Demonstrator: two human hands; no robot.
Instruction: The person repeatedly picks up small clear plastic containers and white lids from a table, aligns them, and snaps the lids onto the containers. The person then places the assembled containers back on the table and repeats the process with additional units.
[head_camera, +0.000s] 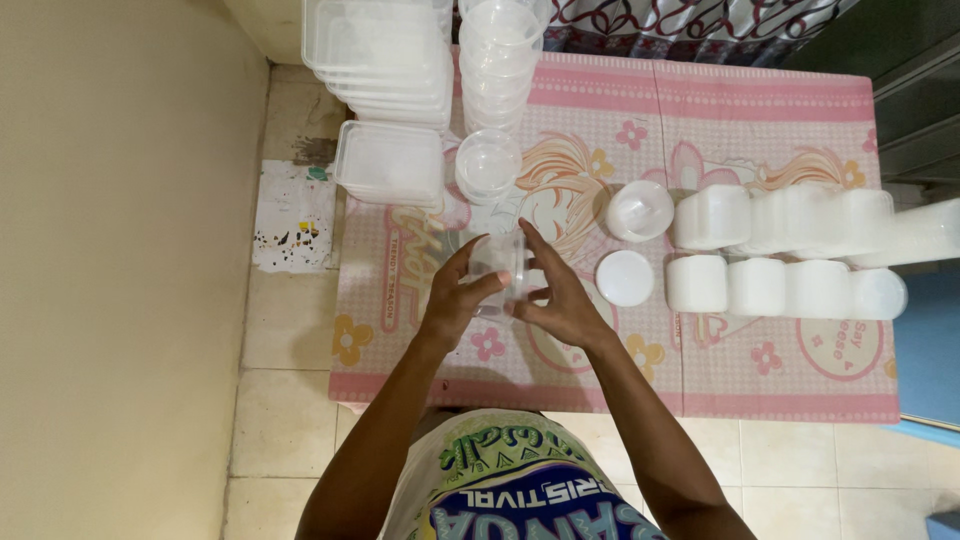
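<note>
A mat (700, 110) lies on the floor (290, 330). At its centre, the left hand (452, 300) and right hand (560, 300) hold a cup (497, 265) between them. At 12 o'clock from the cup stands a stack of cups (497, 60); at 11 o'clock, stacked rectangular containers (380, 60). At 3 o'clock lies a round lid (624, 278), with a tub (640, 210) behind it and two rows of lidded tubs (790, 250) farther right.
</note>
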